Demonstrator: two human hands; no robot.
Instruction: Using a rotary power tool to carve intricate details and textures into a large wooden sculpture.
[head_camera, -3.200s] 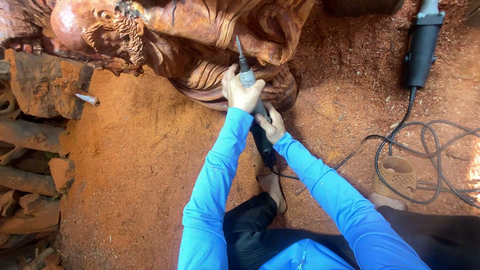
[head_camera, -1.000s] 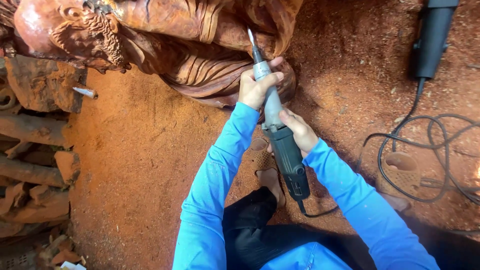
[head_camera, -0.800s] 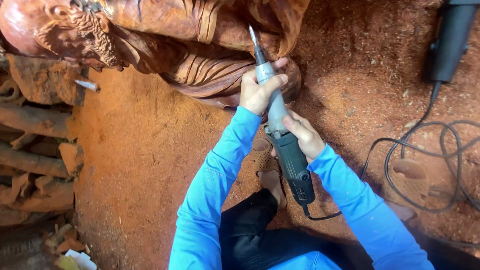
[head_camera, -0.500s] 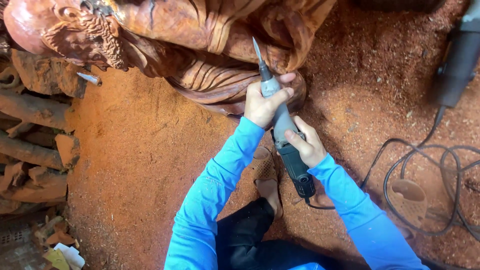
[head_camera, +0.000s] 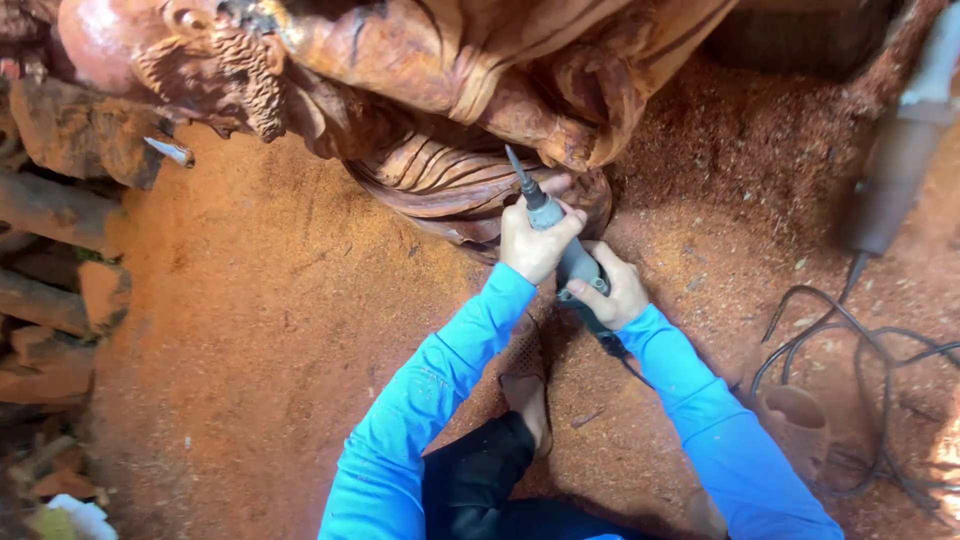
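Observation:
A large reddish-brown carved wooden statue (head_camera: 420, 70) lies across the top of the head view, with a bearded face at the upper left and folded robe lines in the middle. My left hand (head_camera: 535, 240) grips the front of a grey electric carving tool (head_camera: 570, 262). My right hand (head_camera: 610, 290) holds its darker rear body. The tool's thin bit (head_camera: 520, 170) points up-left and touches the carved folds at the statue's lower edge. Both arms wear bright blue sleeves. My bare foot (head_camera: 525, 385) rests on the sawdust below the hands.
Red sawdust (head_camera: 260, 330) covers the ground. A second power tool (head_camera: 900, 160) lies at the right, with black cables (head_camera: 860, 340) looped below it. Rough wood pieces (head_camera: 50, 260) are stacked along the left edge. A clay-coloured sandal (head_camera: 795, 420) sits at the lower right.
The tool and both hands have shifted slightly along the statue's lower folds, with the bit staying against the carving. The view has moved a little, bringing the statue's face more into frame.

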